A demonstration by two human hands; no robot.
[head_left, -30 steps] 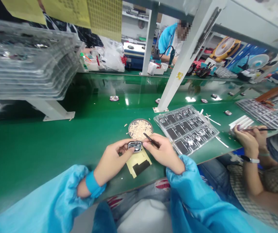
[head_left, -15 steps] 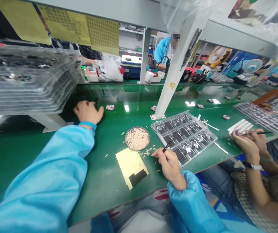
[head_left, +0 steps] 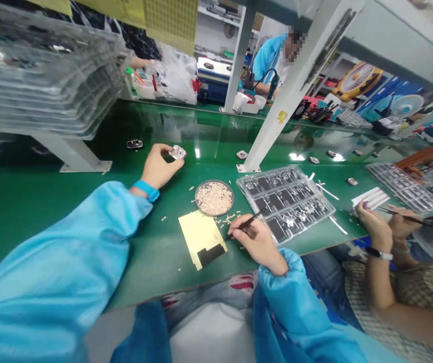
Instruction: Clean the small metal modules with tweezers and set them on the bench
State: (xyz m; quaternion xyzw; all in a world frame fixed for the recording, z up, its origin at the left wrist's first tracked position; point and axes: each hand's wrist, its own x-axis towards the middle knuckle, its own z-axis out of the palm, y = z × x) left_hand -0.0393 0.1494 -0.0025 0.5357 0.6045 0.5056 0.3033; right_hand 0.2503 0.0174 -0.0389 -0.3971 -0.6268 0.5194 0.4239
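My left hand (head_left: pixel 161 169) pinches a small white device part with a reddish edge (head_left: pixel 177 152) between thumb and fingers, at the far side of the bench. Black tweezers (head_left: pixel 252 220) are in the closed fingers of my right hand (head_left: pixel 256 239), their tip pointing toward a yellow sheet (head_left: pixel 201 234) with a dark strip on it. Just beyond that sheet stands a round dish (head_left: pixel 214 198) full of tiny beige pieces. Several of these pieces lie loose beside the dish. A clear compartment tray (head_left: pixel 285 201) holding black and metallic parts sits right of my right hand.
Stacked clear trays (head_left: pixel 46 85) stand on a raised shelf at left. A white slanted post (head_left: pixel 277 116) rises from the bench. Several small device parts lie along the green strip, one dark-rimmed part (head_left: pixel 134 144) at left. At right, a co-worker's hands (head_left: pixel 385 222) hold a thin tool.
My left hand has moved from the strip's far edge toward the right and now holds a small device part. The right hand's tweezers have tilted lower, toward the yellow sheet. The view has shifted.
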